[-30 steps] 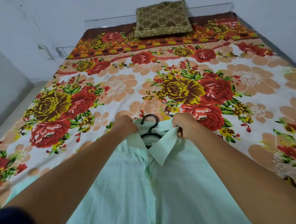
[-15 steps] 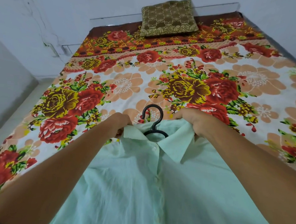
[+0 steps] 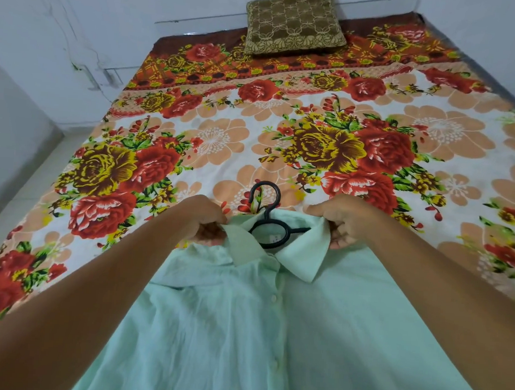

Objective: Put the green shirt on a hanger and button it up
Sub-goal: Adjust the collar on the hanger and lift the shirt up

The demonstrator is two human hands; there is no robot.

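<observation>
Left hand [image 3: 202, 218] and right hand [image 3: 343, 222] pinch green shirt [image 3: 242, 329] collar.

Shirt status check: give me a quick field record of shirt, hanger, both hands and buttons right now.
shirt: green shirt lying front-up on the bed
hanger: black hanger inside the neck, hook sticking out past the collar
left hand: gripping the collar's left side
right hand: gripping the collar's right side
buttons: placket looks closed below the collar; top button cannot be confirmed
other: pillow at the far end of the bed
</observation>
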